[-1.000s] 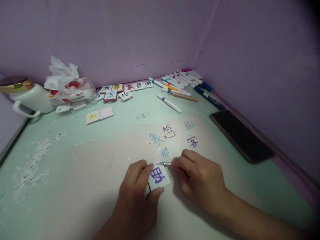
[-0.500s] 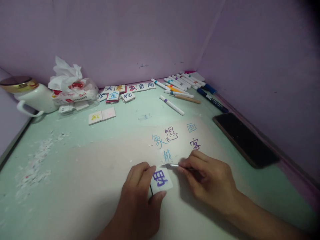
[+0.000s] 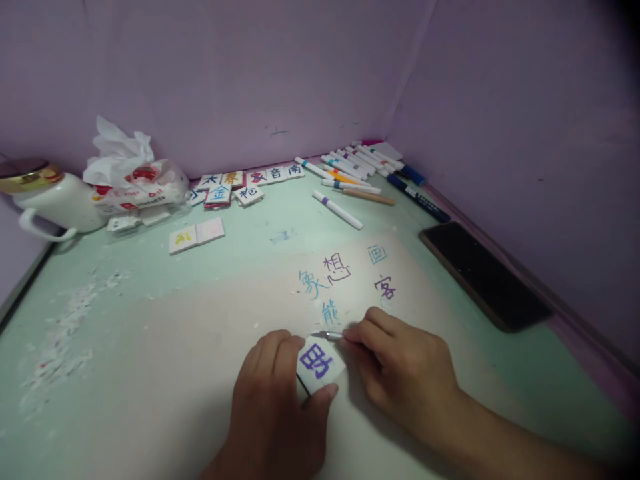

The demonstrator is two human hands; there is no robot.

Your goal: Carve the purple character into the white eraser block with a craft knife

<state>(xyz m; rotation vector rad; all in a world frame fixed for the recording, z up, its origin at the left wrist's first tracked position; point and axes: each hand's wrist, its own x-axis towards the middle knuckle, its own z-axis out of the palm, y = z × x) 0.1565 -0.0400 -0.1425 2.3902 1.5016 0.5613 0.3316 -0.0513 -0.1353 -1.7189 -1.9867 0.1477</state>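
My left hand [image 3: 273, 407] pinches a small white tile [image 3: 319, 364] with a purple character on it, held against the table near the front. My right hand [image 3: 403, 373] grips a thin metal-tipped tool [image 3: 327, 335] whose tip touches the tile's upper edge. Just beyond the hands, several coloured characters [image 3: 335, 277] are written on the pale table surface.
A dark phone [image 3: 483, 273] lies at the right. Marker pens [image 3: 357, 175] and a cluster of character tiles [image 3: 240, 185] lie along the back wall. A white mug [image 3: 50, 200] and a tissue pack [image 3: 133, 180] stand at the back left. White scrapings [image 3: 65, 327] litter the left side.
The tile has turned slightly in my left hand and the tool tip has come back against its upper edge. The view shifted a little.
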